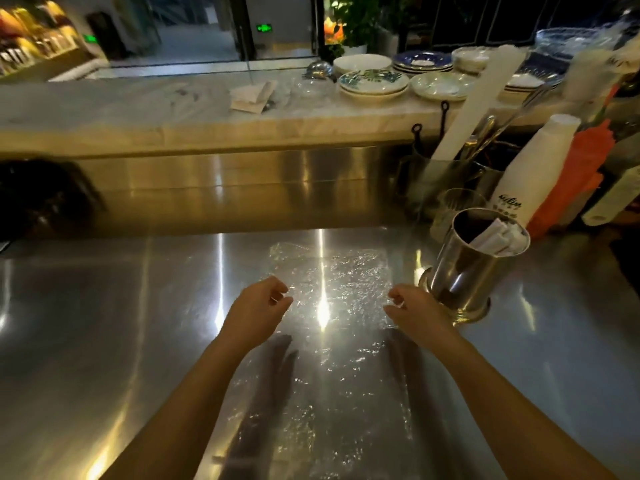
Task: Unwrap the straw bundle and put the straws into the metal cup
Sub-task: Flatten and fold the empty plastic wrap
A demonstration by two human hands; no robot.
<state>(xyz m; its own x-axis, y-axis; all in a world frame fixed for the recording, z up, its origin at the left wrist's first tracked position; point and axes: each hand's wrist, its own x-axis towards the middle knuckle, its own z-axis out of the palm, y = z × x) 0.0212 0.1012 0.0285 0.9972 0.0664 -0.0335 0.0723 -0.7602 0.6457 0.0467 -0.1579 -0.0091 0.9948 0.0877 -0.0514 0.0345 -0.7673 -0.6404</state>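
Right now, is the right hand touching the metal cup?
Apart. The head view shows the right hand pinching the plastic wrap, with bare counter visible between its fingers and the metal cup.

Café or bar service counter, as I read it from my feed. Landmark: stainless steel worktop (104, 323). Behind it, marble ledge (121, 109) carrying stacked plates (372, 83). At its right: stacked paper cups (533, 171), utensil holder (446, 181). Far left: lit bottle shelves (31, 39).

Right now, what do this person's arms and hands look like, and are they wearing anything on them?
Both forearms are bare as far as the picture shows: no sleeves, no gloves. The left hand and right hand show no rings, watch or bracelet that I can make out. Fingernails look short; the image is too soft for finer detail.
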